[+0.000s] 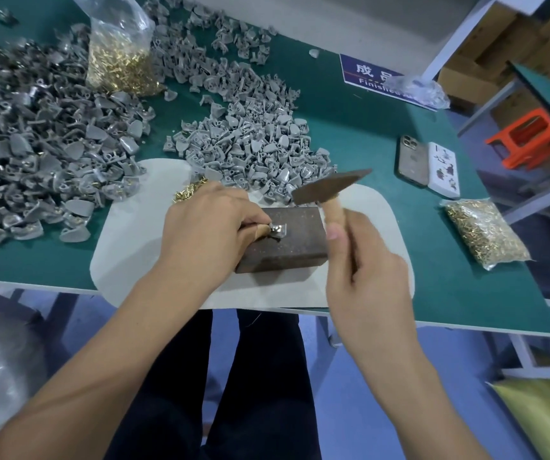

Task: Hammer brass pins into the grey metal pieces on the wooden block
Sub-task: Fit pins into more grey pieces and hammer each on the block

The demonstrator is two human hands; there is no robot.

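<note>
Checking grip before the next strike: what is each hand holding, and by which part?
The right hand grips the hammer by its wooden handle, just below the head. The left hand pinches the grey metal piece by its left end on the wooden block.

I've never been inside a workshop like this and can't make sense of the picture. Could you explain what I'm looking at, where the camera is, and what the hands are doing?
There is no machine here, only a person working by hand. The camera sits on their head and looks down at a green table. The left hand pinches a small grey metal piece on top of a dark wooden block, which rests on a pale mat. The right hand grips a hammer by its wooden handle, with the head raised above the block. Piles of grey pieces cover the table behind, with bags of brass pins and a phone to the right.
</note>
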